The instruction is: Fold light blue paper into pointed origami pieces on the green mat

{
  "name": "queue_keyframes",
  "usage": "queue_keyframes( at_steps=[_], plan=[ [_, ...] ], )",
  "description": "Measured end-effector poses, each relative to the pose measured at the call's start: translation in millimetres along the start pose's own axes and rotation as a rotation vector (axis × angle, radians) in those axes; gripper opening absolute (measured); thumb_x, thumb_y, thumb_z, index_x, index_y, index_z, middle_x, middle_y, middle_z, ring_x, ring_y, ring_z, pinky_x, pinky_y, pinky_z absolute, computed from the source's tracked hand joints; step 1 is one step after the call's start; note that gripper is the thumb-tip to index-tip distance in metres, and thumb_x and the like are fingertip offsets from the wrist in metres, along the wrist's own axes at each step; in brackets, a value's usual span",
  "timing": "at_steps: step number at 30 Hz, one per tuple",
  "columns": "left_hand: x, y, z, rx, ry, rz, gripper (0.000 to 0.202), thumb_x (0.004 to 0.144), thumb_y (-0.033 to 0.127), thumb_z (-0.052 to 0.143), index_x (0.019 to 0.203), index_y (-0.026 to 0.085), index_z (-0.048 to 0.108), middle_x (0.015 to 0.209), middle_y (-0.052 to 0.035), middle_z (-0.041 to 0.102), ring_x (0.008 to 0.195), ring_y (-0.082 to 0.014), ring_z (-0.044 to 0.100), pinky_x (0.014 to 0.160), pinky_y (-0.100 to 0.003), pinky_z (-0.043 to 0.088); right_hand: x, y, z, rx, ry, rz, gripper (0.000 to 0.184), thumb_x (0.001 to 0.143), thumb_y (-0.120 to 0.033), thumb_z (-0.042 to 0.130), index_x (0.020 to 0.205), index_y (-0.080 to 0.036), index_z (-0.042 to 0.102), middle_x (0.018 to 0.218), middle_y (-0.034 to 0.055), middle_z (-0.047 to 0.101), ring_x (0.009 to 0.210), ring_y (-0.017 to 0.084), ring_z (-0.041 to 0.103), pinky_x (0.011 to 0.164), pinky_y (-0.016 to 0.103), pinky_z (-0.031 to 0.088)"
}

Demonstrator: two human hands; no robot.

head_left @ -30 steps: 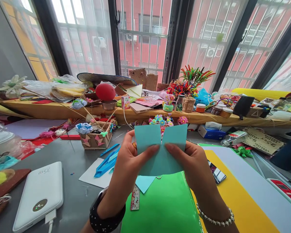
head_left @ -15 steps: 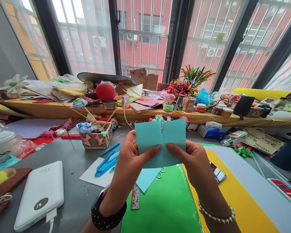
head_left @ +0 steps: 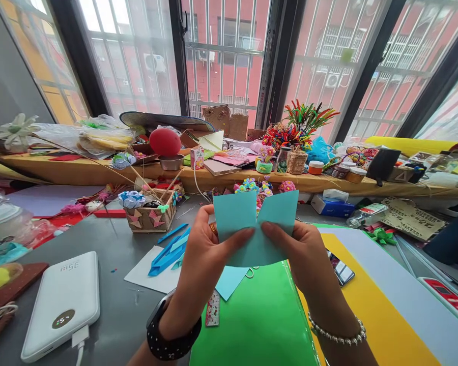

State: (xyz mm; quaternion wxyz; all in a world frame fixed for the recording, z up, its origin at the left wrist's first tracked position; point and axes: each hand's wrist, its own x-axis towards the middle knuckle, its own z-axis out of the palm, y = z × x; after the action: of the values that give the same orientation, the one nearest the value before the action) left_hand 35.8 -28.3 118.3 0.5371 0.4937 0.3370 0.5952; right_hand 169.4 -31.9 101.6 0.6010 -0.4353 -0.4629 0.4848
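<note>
A light blue sheet of paper is held up in front of me, split from its top edge down to about its middle. My left hand pinches its left half, thumb in front and fingers behind. On the other half, my right hand grips the same way. Both thumb tips lie close together, just below the end of the split. Under the hands, another light blue paper rests on a green folder, near a small patterned ruler and partly hidden scissor handles.
Folded blue paper strips lie on white paper at left, before a cardboard box of sticks. A white power bank with a cable sits further left. A phone lies on yellow paper at right.
The split in the blue paper has widened and deepened. The right half has tilted outward to the right, while both hands keep their hold.
</note>
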Motion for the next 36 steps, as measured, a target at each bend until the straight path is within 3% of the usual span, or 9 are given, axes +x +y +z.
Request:
queue_keyframes(
  at_steps=[20,28,33,36],
  plan=[
    [0,-4,0.2,-0.018,0.020,0.025,0.042,0.060,0.021,0.069,0.094,0.016,0.045,0.072,-0.0009,0.064,0.064,-0.0161,0.062,0.055,-0.025,0.051,-1,2,1,0.094,-0.014,0.026,0.018,0.060,-0.033,0.069,0.067,-0.017,0.067,0.055,-0.0011,0.062,0.046,0.010,0.051,0.044,0.023,0.040],
    [4,-6,-3.4,0.014,0.005,0.000,0.046,0.060,0.026,0.069,0.097,0.017,0.044,0.074,-0.0019,0.065,0.064,-0.0178,0.062,0.055,-0.026,0.051,0,-6,-3,-0.074,-0.088,0.018,0.024,0.059,-0.036,0.069,0.070,-0.015,0.066,0.064,0.0014,0.065,0.056,0.015,0.057,0.052,0.026,0.045],
    [6,-7,-3.1,0.014,-0.023,0.011,0.049,0.057,0.026,0.071,0.097,0.017,0.045,0.079,-0.0031,0.066,0.069,-0.0202,0.063,0.059,-0.029,0.051,-2,-12,-3,-0.204,-0.001,-0.001,0.024,0.059,-0.036,0.068,0.069,-0.014,0.066,0.062,0.0013,0.065,0.054,0.014,0.055,0.050,0.025,0.044],
    [5,-5,-1.5,0.023,0.002,0.022,0.048,0.056,0.028,0.072,0.096,0.015,0.047,0.080,-0.0044,0.066,0.070,-0.0205,0.063,0.059,-0.028,0.052,-2,-11,-3,-0.167,-0.027,0.012,0.025,0.060,-0.037,0.068,0.072,-0.015,0.067,0.063,0.0018,0.065,0.055,0.015,0.056,0.051,0.026,0.044]
  ],
)
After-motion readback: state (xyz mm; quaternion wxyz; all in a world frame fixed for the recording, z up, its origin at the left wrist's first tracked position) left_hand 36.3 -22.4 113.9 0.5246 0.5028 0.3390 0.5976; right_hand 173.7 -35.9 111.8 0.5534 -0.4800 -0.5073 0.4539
